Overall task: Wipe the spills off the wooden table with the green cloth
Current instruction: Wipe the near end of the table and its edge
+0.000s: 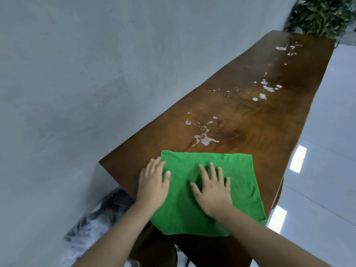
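Observation:
A green cloth [238,182] lies spread flat on the near end of the long wooden table [260,120]. My left hand [153,183] rests flat on the cloth's left edge, fingers partly on the wood. My right hand [212,187] presses flat on the cloth's middle, fingers spread. Neither hand grips the cloth. White spills lie beyond it: a nearest splash [205,138] just past the cloth's far edge, a middle patch [266,89], and a far patch [283,48] near the table's end.
A grey wall [77,74] runs along the table's left side. A leafy plant [321,16] stands past the far end. Glossy white floor [327,151] lies to the right. A crumpled plastic bag [96,218] sits below the near left corner.

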